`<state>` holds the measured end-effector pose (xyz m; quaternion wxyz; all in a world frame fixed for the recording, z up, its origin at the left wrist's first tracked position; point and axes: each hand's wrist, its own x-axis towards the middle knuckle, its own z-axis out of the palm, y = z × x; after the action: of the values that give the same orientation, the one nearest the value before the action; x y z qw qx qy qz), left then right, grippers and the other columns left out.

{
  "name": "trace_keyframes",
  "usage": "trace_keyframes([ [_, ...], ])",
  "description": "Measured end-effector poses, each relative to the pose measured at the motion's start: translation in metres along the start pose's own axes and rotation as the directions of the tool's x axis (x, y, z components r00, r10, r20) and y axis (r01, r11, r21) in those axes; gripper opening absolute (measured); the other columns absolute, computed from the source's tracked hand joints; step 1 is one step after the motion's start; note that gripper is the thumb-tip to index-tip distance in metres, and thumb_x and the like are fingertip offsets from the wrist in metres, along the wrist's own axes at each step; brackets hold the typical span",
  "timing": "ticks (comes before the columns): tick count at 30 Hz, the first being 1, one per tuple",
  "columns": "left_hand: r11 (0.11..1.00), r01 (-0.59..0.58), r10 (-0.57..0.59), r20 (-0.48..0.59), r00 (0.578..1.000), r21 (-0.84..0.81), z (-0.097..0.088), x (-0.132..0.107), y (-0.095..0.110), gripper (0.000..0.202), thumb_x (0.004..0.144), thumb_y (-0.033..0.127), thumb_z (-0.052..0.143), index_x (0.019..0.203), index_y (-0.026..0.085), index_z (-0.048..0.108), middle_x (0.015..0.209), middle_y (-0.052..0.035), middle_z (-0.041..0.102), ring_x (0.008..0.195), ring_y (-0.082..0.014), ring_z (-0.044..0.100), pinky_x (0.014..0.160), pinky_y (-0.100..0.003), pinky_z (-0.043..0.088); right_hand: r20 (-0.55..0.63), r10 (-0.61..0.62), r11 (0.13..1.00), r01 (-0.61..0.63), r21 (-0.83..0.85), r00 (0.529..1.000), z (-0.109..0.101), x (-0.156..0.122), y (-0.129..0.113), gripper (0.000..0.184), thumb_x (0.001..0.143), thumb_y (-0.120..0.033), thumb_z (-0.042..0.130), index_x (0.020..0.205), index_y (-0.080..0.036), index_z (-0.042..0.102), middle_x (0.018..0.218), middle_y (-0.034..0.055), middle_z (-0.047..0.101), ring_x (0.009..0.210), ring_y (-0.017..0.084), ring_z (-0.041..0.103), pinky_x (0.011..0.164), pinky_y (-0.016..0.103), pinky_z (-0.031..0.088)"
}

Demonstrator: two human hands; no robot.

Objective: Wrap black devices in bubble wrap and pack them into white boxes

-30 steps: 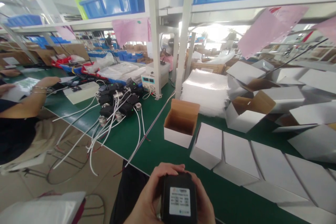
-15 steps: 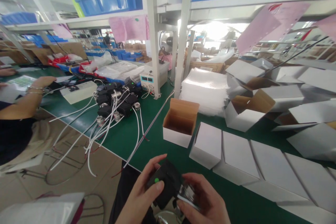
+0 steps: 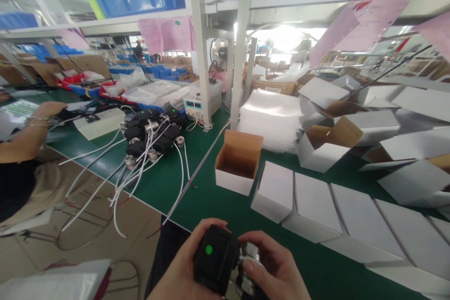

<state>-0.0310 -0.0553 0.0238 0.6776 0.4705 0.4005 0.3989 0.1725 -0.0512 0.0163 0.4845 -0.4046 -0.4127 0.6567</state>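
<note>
In the head view, a motorized valve (image 3: 218, 260) with a black box-shaped housing and a green dot sticker is held between my two hands, low in front of me. My left hand (image 3: 184, 265) is wrapped round the black housing from the left. On the other side, my right hand (image 3: 277, 267) grips its silvery metal fitting (image 3: 249, 251), thumb on top, where a bit of white cable shows. Similar valves (image 3: 151, 133) with white cables lie heaped on the green table (image 3: 200, 206), cables hanging past its edge. An open white box (image 3: 236, 180), brown inside, stands beyond my hands.
Closed white boxes (image 3: 314, 201) form a row at the right. Behind them are a stack of white foam sheets (image 3: 269, 119) and several open boxes (image 3: 323, 152). A shelf post (image 3: 239, 51) rises at the back. Another person's arm (image 3: 26, 133) is at the left.
The valve has turned in my hands, so its green-dotted face now points towards me. My left thumb has come off that face. The view has shifted slightly.
</note>
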Motion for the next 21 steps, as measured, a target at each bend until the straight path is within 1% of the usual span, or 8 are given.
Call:
trace_keyframes([
  [4, 0.999, -0.01, 0.013, 0.057, 0.998, -0.047, -0.006, 0.0, -0.005, 0.109, 0.061, 0.055, 0.095, 0.153, 0.033, 0.041, 0.143, -0.0085, 0.055, 0.122, -0.0329, 0.06, 0.1, -0.034, 0.047, -0.005, -0.051, 0.998, 0.05, -0.036, 0.999, -0.001, -0.001, 0.001, 0.048, 0.074, -0.061, 0.093, 0.097, -0.021, 0.078, 0.082, 0.0026, 0.068, 0.074, 0.02, 0.061, 0.068, 0.024, 0.048],
  [6, 0.998, 0.017, -0.014, 0.055, 0.998, -0.056, -0.005, -0.001, -0.005, 0.098, 0.07, 0.057, 0.089, 0.153, 0.031, 0.043, 0.134, -0.0083, 0.062, 0.116, -0.0311, 0.062, 0.096, -0.034, 0.049, -0.005, -0.05, 0.996, 0.049, -0.068, 0.999, -0.003, -0.001, 0.001, 0.049, 0.075, -0.062, 0.092, 0.098, -0.021, 0.077, 0.083, 0.0028, 0.069, 0.075, 0.021, 0.062, 0.068, 0.025, 0.049],
  [9, 0.992, 0.059, -0.07, -0.096, 0.993, -0.109, 0.004, -0.002, -0.005, 0.069, 0.075, 0.053, 0.086, 0.135, 0.031, 0.059, 0.109, -0.0025, 0.068, 0.089, -0.0212, 0.064, 0.082, -0.029, 0.051, 0.063, -0.027, 0.989, 0.036, -0.143, 0.998, -0.009, 0.001, 0.003, 0.051, 0.081, -0.064, 0.087, 0.106, -0.02, 0.076, 0.09, 0.0051, 0.071, 0.081, 0.024, 0.066, 0.071, 0.027, 0.053],
  [12, 0.981, 0.059, -0.104, -0.246, 0.964, -0.185, 0.013, -0.002, -0.004, 0.06, 0.071, 0.052, 0.089, 0.12, 0.03, 0.064, 0.1, 0.0009, 0.067, 0.073, -0.0154, 0.06, 0.071, -0.025, 0.05, 0.126, -0.07, 0.957, 0.102, -0.271, 0.99, -0.02, 0.002, 0.004, 0.044, 0.092, -0.055, 0.078, 0.123, -0.023, 0.071, 0.106, 0.0068, 0.071, 0.091, 0.025, 0.068, 0.077, 0.028, 0.055],
  [14, 0.98, 0.049, -0.11, -0.313, 0.943, -0.195, 0.016, -0.002, -0.004, 0.06, 0.071, 0.052, 0.089, 0.119, 0.03, 0.063, 0.098, 0.0007, 0.067, 0.07, -0.0138, 0.058, 0.064, -0.022, 0.047, 0.119, -0.198, 0.871, 0.23, -0.434, 0.973, -0.028, 0.002, 0.002, 0.032, 0.098, -0.043, 0.072, 0.125, -0.027, 0.069, 0.105, 0.0051, 0.07, 0.087, 0.022, 0.068, 0.072, 0.025, 0.054],
  [16, 0.978, 0.048, -0.122, -0.361, 0.925, -0.205, 0.016, -0.002, -0.003, 0.058, 0.073, 0.05, 0.088, 0.12, 0.03, 0.06, 0.096, 0.0009, 0.067, 0.067, -0.0131, 0.056, 0.06, -0.021, 0.045, 0.159, -0.332, 0.737, 0.361, -0.571, 0.93, -0.036, 0.002, -0.004, 0.015, 0.103, -0.035, 0.066, 0.114, -0.029, 0.074, 0.094, 0.0024, 0.068, 0.077, 0.019, 0.065, 0.065, 0.023, 0.052],
  [18, 0.977, 0.063, -0.137, -0.371, 0.919, -0.206, 0.014, -0.002, -0.001, 0.057, 0.074, 0.048, 0.086, 0.122, 0.031, 0.059, 0.096, 0.0007, 0.067, 0.066, -0.0133, 0.056, 0.058, -0.02, 0.043, 0.24, -0.406, 0.629, 0.46, -0.627, 0.882, -0.04, 0.002, -0.012, 0.015, 0.106, -0.029, 0.06, 0.105, -0.028, 0.075, 0.087, 0.0015, 0.066, 0.074, 0.017, 0.064, 0.065, 0.022, 0.051],
  [21, 0.982, 0.078, -0.131, -0.319, 0.939, -0.173, 0.013, -0.003, 0.001, 0.057, 0.071, 0.046, 0.087, 0.12, 0.028, 0.064, 0.096, -0.001, 0.068, 0.072, -0.0156, 0.058, 0.057, -0.02, 0.041, 0.251, -0.483, 0.575, 0.52, -0.631, 0.839, -0.038, 0.008, -0.024, 0.017, 0.108, -0.025, 0.057, 0.108, -0.028, 0.073, 0.094, 0.0025, 0.066, 0.082, 0.018, 0.066, 0.073, 0.022, 0.052],
])
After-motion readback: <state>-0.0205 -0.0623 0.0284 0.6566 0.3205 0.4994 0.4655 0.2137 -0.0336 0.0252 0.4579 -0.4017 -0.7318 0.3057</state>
